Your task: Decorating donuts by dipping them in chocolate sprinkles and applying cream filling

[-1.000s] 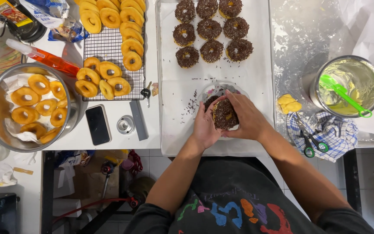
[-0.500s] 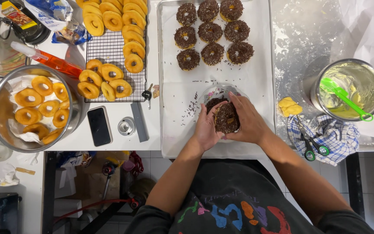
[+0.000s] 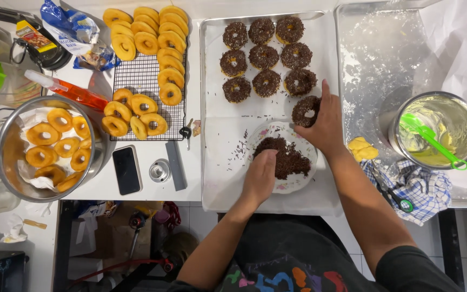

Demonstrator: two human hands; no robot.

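My right hand [image 3: 325, 123] holds a chocolate-sprinkled doughnut [image 3: 305, 111] just above the paper-lined baking tray [image 3: 212, 162], beside several coated doughnuts [image 3: 266, 55] set in rows. My left hand [image 3: 261, 177] rests with fingers curled on the near edge of a small plate [image 3: 304, 178] heaped with chocolate sprinkles [image 3: 287, 158]; loose sprinkles lie scattered on the paper to its left.
A wire rack [image 3: 141, 75] holds several plain doughnuts; a steel bowl [image 3: 12, 178] at left holds more. A phone [image 3: 126, 170], keys, an orange bottle [image 3: 71, 93] lie between. At right: a floured tray [image 3: 385, 48], a pot [image 3: 463, 143] with a green spatula, a checked cloth, scissors.
The right hand lifted the coated doughnut off the sprinkle plate and carried it up to the tray's rows. The left hand let go and stayed at the plate.
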